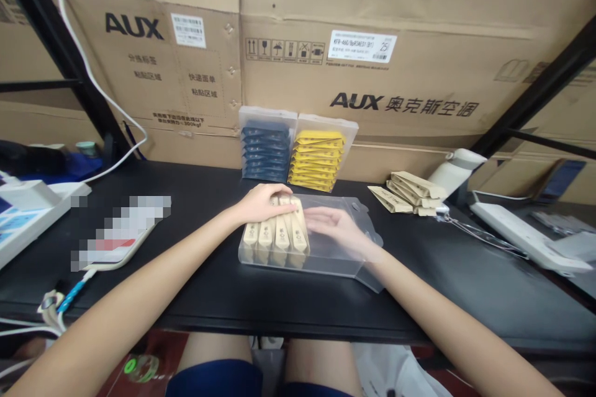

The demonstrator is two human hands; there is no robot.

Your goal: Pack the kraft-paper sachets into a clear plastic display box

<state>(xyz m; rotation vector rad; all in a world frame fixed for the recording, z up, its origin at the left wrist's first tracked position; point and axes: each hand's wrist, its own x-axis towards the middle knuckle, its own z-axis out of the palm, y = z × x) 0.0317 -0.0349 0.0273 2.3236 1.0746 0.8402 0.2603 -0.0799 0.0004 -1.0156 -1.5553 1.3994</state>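
- Closest to me, my knees in dark blue shorts poke out under the front edge of the black table (233,304). It's a matte top, and both my forearms come in over it.
- In the middle of the table sits the clear plastic box (347,260). Its long side runs left to right, and its flap hangs open at the near right corner.
- The beige packets (274,239) fill the left part of that box. There are four or five of them side by side, each with its long axis running away from me and the far ends leaning a bit right.
- My left hand (265,201) lies on top of their far ends with the fingers loosely curled over them, pressing rather than gripping.
- My right hand (333,223) is flat and open with the fingers together, right beside the last packet. I can't tell if it's inside the box or over the plastic.
- To the left there's a pixelated patch (118,229), unreadable.
- Further right is a loose pile of beige packets (410,191), and beyond it some white gear cut off by the edge.
- At the back, a box of blue packets (266,146) and a box of yellow packets (317,158) lean on big cardboard cartons (372,0) that wall off the room.
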